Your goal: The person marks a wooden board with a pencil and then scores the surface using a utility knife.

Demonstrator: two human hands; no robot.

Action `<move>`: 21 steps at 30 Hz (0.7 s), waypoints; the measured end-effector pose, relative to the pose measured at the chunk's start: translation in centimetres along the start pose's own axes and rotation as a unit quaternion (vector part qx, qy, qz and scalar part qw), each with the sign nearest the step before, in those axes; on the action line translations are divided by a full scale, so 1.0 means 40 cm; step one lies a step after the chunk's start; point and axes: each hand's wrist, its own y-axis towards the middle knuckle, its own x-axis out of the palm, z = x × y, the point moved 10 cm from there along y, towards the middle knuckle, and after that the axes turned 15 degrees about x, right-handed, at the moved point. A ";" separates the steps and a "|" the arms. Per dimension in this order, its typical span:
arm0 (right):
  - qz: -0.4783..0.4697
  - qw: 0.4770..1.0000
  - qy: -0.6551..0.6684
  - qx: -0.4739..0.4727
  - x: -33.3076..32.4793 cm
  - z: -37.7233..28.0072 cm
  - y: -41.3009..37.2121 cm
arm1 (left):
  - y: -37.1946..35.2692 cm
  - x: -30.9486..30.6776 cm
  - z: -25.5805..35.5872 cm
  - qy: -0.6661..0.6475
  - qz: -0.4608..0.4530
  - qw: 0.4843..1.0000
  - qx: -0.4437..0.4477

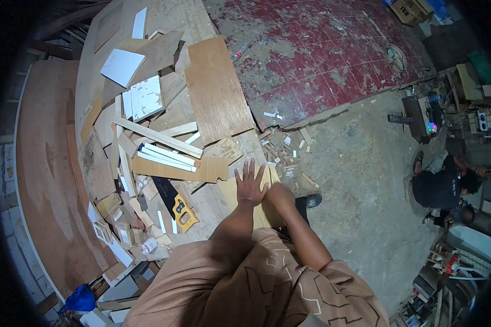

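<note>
My left hand (249, 188) lies flat with its fingers spread on a pale yellow wooden board (263, 217) at the table's right edge. Close beside it, my right hand (281, 198) is closed in a fist at the board's outer edge. What the fist grips is hidden. A handsaw (184, 213) with a yellow handle and dark blade lies on the table to the left, apart from both hands. Beyond my left hand is a thin brown wood strip (210, 170) with a notched end, and a large plywood sheet (215, 92) lies further off.
White panels (146, 98), battens (158, 136) and offcuts crowd the worktable. Wood scraps (281, 152) litter the concrete floor (360, 180) by its edge. A person in a dark shirt (436, 185) crouches at the right. Red tiled flooring (322, 54) lies beyond.
</note>
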 end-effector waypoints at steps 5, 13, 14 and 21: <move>0.066 0.997 -0.044 -0.019 0.012 -0.088 0.108 | 0.008 0.005 -0.008 0.024 -0.096 0.995 -0.029; 0.147 0.988 0.021 -0.042 -0.006 -0.001 0.015 | 0.001 -0.011 0.005 0.008 -0.002 1.000 -0.002; 0.149 0.988 0.004 -0.032 -0.007 0.020 -0.009 | -0.002 -0.006 0.004 0.002 -0.026 1.000 -0.006; 0.056 0.997 -0.050 0.013 -0.092 0.098 -0.265 | -0.007 0.009 -0.002 0.002 -0.018 1.000 -0.005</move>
